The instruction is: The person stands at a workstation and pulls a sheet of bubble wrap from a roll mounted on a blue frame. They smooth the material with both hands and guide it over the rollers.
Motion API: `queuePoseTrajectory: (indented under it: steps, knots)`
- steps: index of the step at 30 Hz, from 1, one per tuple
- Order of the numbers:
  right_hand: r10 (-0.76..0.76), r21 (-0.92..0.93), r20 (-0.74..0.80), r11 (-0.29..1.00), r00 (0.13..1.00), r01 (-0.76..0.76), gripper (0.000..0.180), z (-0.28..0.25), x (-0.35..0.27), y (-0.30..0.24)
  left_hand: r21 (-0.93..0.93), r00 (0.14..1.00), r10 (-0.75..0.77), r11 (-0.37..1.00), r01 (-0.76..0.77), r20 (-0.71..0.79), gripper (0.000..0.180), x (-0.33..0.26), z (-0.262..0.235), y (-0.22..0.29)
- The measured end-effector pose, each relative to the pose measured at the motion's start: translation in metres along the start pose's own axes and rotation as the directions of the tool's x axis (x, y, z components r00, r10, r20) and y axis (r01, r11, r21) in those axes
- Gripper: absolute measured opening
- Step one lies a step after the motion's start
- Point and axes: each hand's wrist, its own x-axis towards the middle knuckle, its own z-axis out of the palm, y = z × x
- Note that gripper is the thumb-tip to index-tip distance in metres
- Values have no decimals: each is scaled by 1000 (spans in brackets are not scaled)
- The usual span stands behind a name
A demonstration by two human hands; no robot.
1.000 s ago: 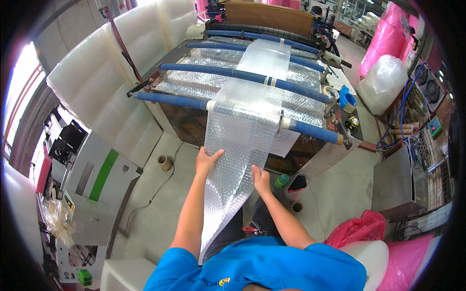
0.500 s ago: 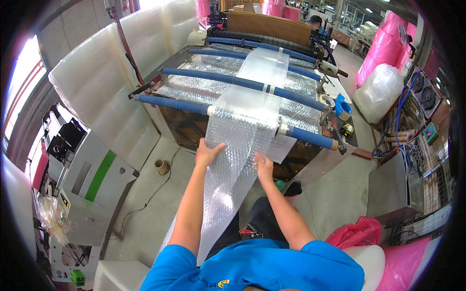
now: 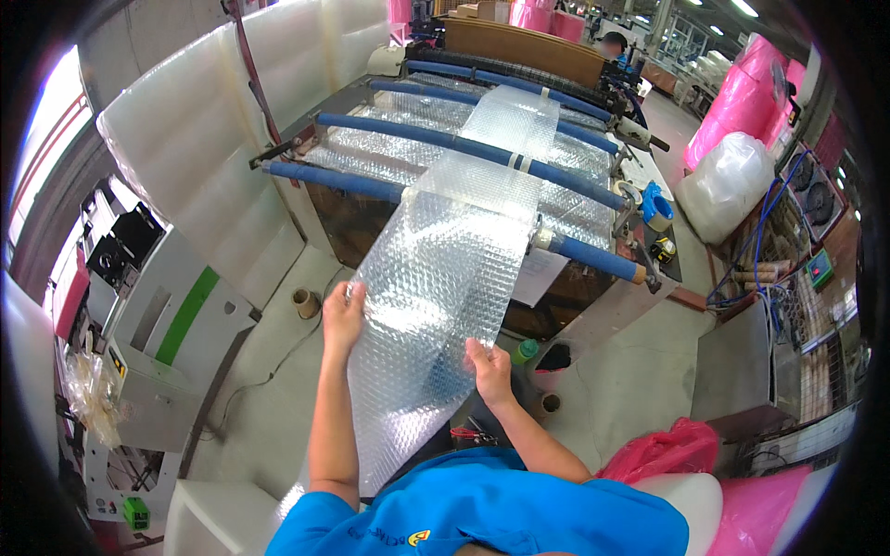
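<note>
A long strip of clear bubble wrap runs down over the blue rollers of a machine towards me. My left hand grips its left edge, with the thumb on top. My right hand pinches the right edge, lower down and nearer to me. Between both hands the strip is spread wide and shiny, and its near end trails past my left forearm. The front blue roller carries the strip just beyond my hands. Fingers beneath the wrap are partly hidden.
A green-capped bottle and a cardboard tube stand near the machine's base. Another tube is on the floor at left, beside a cable. Blue tape lies right of the rollers. Pink rolls stand at far right, a person beyond the machine.
Both my hands have come down towards me and apart, the left one leftward. The bubble wrap is drawn further out and lies flatter and wider between them.
</note>
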Motion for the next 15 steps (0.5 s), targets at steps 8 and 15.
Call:
queuePoseTrajectory:
  steps: [8, 15]
  knots:
    - [-6, -63, -100, 998, 995, 0, 30, -6, 8, 48, -87, 999, -46, 995, 45, -6, 27, -1, 30, -67]
    - [-202, -462, -126, 879, 971, 123, 40, -25, 47, 96, 262, 983, -116, 954, 149, -139, 40, -1, 82, -97]
